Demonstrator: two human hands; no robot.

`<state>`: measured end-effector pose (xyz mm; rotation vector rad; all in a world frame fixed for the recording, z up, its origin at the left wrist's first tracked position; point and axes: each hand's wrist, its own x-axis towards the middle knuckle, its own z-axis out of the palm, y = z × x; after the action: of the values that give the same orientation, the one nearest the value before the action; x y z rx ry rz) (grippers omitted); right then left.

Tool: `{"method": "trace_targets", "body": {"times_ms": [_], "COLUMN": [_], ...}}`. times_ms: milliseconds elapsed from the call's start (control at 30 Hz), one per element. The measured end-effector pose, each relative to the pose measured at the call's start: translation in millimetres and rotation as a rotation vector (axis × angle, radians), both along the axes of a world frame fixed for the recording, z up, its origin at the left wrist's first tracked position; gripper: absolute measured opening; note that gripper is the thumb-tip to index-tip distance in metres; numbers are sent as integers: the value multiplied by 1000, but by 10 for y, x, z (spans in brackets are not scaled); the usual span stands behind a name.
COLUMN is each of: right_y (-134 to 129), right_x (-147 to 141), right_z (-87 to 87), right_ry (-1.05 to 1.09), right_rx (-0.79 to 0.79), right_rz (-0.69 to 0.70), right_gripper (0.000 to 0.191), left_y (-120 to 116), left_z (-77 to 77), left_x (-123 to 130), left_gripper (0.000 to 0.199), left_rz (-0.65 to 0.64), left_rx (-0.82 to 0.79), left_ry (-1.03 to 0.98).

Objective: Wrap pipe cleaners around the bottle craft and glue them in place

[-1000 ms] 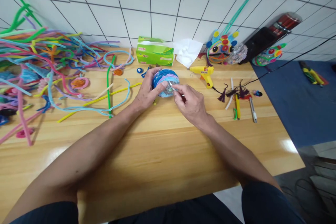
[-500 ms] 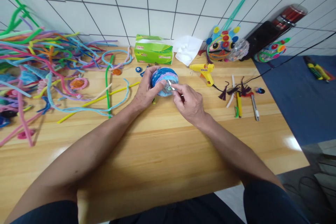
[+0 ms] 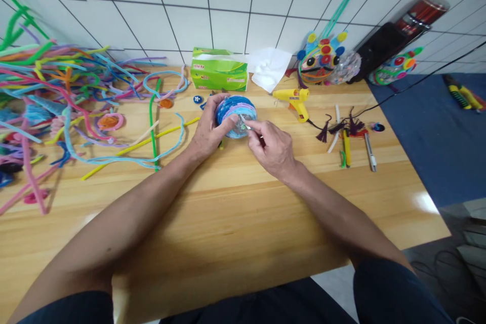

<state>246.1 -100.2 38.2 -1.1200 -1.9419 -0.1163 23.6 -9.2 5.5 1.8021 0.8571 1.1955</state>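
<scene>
A round object wrapped in blue, lilac and light blue strands (image 3: 236,105), with a clear patch on its near side, is held over the wooden table (image 3: 228,202). My left hand (image 3: 210,129) is wrapped round its left side, the thumb lying on the clear patch. At its right, my right hand (image 3: 271,146) pinches a small shiny metal blade or tool (image 3: 243,120), whose tip rests at the clear patch. Most of the tool is hidden by the fingers.
Colourful pipe cleaners (image 3: 64,86) heap at the left. Behind stand a green tissue pack (image 3: 219,73) and a decorated ball (image 3: 321,66). A yellow glue gun (image 3: 296,101), a yellow cutter (image 3: 347,149) and a silver pen-like tool (image 3: 370,152) lie on the right.
The tip of the metal tool has shifted slightly to the left on the clear patch and looks less raised. Both hands keep their hold, and the view has moved slightly.
</scene>
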Motion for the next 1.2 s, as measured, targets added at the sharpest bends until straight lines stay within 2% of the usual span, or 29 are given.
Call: {"method": "trace_targets", "body": {"times_ms": [133,300,433,600,833,1200], "right_y": [14,14,-1,11,23,-13], "right_x": [7,0,-7,-4,-27,-58], "right_z": [-2,-29,-11,12,71,100], "right_ry": [9,-18,-33,-53,65,165], "right_rx": [26,-34,48,75,29,-20], "right_rz": [7,-31,-41,-57,9,22], "right_gripper": [28,28,28,28,25,23], "left_y": [2,-3,1,48,81,110], "left_z": [-12,-1,-11,-96,-158,-194], "left_x": [9,11,4,-4,-4,-5], "left_gripper": [86,86,82,81,74,73], "left_rz": [14,13,3,-8,6,0], "left_rx": [-2,-5,8,52,85,108], "left_ry": [-9,-9,-13,-43,-56,-50]}}
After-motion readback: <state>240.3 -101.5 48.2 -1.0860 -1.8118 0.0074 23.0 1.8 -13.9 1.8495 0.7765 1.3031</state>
